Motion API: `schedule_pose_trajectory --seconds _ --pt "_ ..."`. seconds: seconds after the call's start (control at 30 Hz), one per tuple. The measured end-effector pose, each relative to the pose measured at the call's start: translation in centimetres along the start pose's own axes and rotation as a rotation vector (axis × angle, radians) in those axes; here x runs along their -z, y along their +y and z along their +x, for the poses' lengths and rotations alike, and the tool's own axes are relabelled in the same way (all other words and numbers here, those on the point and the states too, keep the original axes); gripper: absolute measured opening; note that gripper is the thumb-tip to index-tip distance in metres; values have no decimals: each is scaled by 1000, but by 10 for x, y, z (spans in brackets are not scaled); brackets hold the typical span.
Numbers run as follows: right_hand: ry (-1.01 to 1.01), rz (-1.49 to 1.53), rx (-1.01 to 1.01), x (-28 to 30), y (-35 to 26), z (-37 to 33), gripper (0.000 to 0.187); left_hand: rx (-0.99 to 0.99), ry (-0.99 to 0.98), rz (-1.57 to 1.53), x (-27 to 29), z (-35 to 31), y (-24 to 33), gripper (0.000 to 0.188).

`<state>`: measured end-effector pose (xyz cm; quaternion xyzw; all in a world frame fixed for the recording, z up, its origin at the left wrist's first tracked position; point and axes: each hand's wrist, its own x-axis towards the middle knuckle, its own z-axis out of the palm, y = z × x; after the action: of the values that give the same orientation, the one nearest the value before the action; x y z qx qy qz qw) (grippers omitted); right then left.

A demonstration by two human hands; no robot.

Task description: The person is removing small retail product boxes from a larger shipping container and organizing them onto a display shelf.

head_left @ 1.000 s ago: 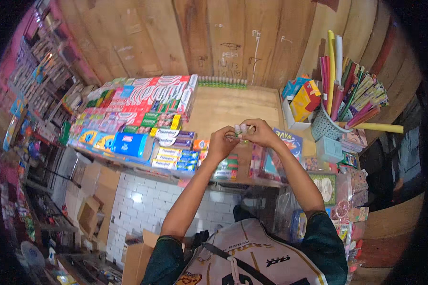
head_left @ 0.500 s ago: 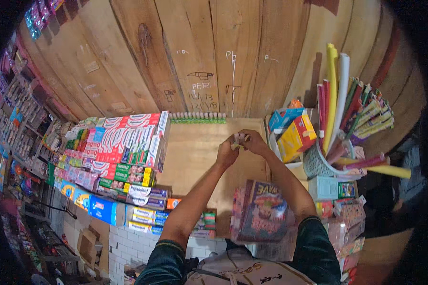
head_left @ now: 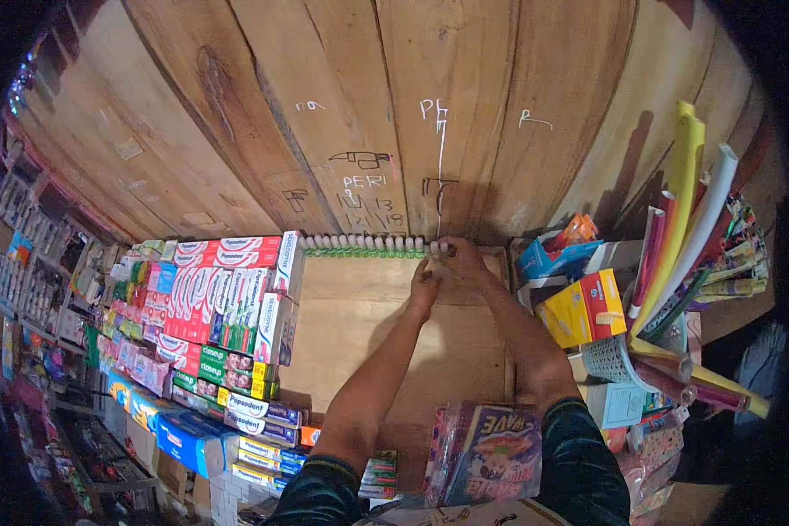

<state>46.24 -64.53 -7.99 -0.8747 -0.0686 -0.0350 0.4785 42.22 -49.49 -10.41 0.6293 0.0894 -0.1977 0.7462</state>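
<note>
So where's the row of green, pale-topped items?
The row runs along the wooden wall, upper middle of the head view, right of the stacked boxes.

- Small bottles [head_left: 365, 247], far: row is showing green lower bodies and pale pinkish tops.
- Tabletop [head_left: 351, 337]: is showing light tan wood.
- Plank wall [head_left: 456, 79], far: is displaying brown wood grain, white and dark line drawings.
- Toothpaste boxes [head_left: 191, 302], left: are pairing red with white; others near them are mixing green, red and yellow.
- Plastic pack [head_left: 184, 441], near left: is showing bright blue.
- Carton [head_left: 579, 309], right: is combining yellow and red.
- Basket [head_left: 612, 366], right: is presenting pale grey openwork.
- Rolls [head_left: 673, 206], right: are showing yellow, white and deep pink.
- Book cover [head_left: 504, 451], near: is carrying purple, pink and yellow.
- Sleeves [head_left: 581, 460], near: are showing dark green.
</note>
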Motion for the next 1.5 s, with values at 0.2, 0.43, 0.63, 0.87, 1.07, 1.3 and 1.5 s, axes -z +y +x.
schedule_pose_trajectory --seconds 0.2,0.43,0.63,0.87,1.07,1.3,1.5 --pt "72 -139 78 -7 12 11 34 -23 -13 46 -10 4 4 73" --pt "-22 -52 190 -6 14 23 32 -330 -17 47 -27 -3 13 58" --pt "-75 -75 92 0 3 19 34 -270 -148 27 -25 13 3 40" --pt "-58 -98 96 4 -8 19 40 -266 -80 -29 -27 7 7 43" --pt "50 -144 96 -1 2 6 59 -159 -22 -63 -25 -15 3 51" --pt "58 64 33 4 -41 -42 55 -108 102 151 16 -59 -10 39" --pt "-206 145 -49 -3 -133 -131 34 -176 62 -88 71 -194 12 27"
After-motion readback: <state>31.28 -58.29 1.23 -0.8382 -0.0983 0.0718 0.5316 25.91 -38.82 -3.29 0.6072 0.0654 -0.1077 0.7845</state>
